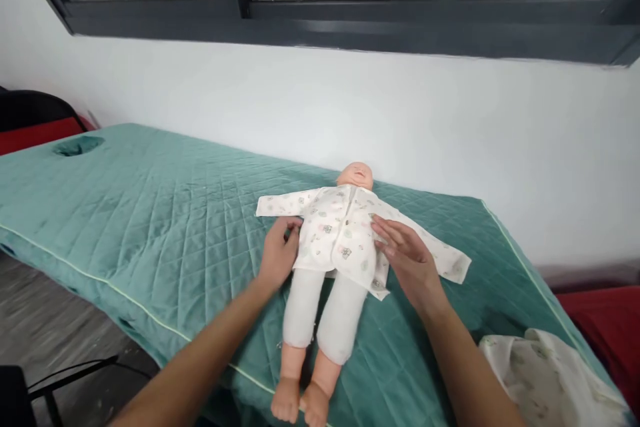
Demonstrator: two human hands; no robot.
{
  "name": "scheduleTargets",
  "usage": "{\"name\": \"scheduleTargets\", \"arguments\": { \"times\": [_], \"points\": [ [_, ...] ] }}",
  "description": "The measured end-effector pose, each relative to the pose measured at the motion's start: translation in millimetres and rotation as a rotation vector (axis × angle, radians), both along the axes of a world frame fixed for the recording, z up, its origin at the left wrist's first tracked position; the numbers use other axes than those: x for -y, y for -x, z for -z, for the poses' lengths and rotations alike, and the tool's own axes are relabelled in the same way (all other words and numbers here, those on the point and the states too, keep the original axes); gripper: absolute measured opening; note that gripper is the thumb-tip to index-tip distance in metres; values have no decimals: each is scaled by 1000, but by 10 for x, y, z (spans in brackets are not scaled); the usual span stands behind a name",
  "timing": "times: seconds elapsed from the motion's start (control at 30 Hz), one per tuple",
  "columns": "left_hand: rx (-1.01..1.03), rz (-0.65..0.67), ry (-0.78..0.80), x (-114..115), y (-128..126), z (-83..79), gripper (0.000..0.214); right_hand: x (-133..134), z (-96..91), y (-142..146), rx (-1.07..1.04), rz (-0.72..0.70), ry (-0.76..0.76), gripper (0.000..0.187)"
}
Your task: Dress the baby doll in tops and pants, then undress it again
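A baby doll [330,267] lies on its back on a green quilted bed [150,213], head toward the wall, feet near me. It wears a white printed top [340,233] with sleeves spread out and white trousers. My left hand [279,253] rests at the doll's left side, fingers curled against the hem of the top. My right hand [407,260] lies on the other side of the top, fingers stretched out flat and open.
A white printed cloth [545,373] lies on the bed at the lower right. The bed has a face hole [77,145] at its far left end. A white wall and dark window frame stand behind. Red seats flank the bed.
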State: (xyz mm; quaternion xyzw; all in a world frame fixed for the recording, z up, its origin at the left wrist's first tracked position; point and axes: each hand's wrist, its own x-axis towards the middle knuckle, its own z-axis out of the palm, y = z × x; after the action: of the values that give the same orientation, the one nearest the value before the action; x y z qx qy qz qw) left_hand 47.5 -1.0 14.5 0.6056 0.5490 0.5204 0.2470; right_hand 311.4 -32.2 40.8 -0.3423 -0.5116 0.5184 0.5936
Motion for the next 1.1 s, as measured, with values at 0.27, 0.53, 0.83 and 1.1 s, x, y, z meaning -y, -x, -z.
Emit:
{"name": "scheduleTargets", "arguments": {
  "times": [0.27,0.53,0.83,1.1],
  "points": [
    [-15,267,115,460,214,211,27,342,351,-117,363,361,114,39],
    [-256,234,149,611,274,224,21,904,528,202,921,581,86,49],
    [-152,272,45,590,252,209,3,902,422,389,892,743,131,39],
    [42,172,60,641,317,231,4,994,402,413,885,935,158,38]
  ]
}}
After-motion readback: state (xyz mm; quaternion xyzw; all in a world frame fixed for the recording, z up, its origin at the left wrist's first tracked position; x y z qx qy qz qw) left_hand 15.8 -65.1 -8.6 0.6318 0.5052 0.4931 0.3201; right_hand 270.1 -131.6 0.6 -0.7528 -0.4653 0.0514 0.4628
